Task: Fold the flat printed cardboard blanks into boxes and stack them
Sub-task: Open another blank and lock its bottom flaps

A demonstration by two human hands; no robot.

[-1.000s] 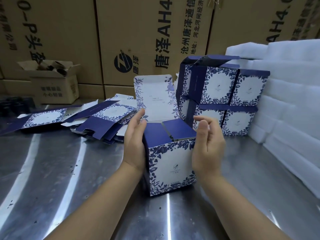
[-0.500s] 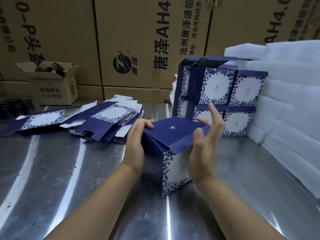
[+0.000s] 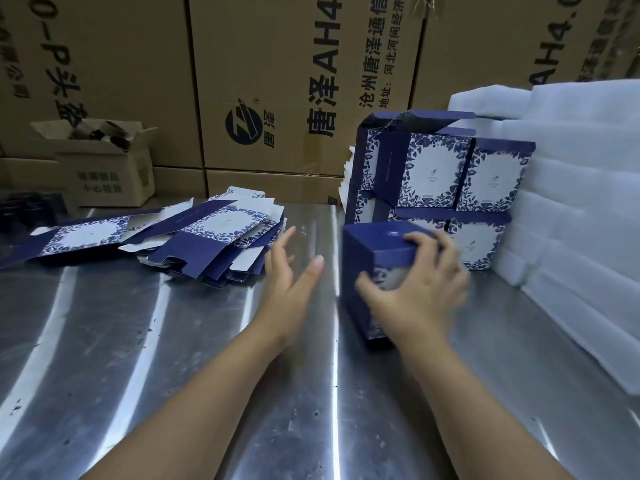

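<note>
- Steel worktop (image 3: 104,358) is gleaming beneath brown shipping cartons (image 3: 277,81).
- Right hand (image 3: 419,292) is gripping the navy floral cardboard box (image 3: 377,242), now closed, just before the stacked boxes (image 3: 433,174).
- Left hand (image 3: 287,285), released, is spreading open left of them.

Beyond the left hand (image 3: 289,285), the big brown carton (image 3: 294,81) carries sideways black print: "唐泽AH4", "沧州唐泽通信", "地址:河北河间经济", plus a round logo beside "唐泽". Past the right hand (image 3: 422,292), a second carton (image 3: 502,46) shows "AH4.", cut off. Far left of both hands, a third carton (image 3: 104,64) reads "0-P", and the small open carton (image 3: 104,178) shows upside-down "小心". Marks on the folded box (image 3: 377,247) in the right hand and on the stacked boxes (image 3: 433,174) are too small to read.
</note>
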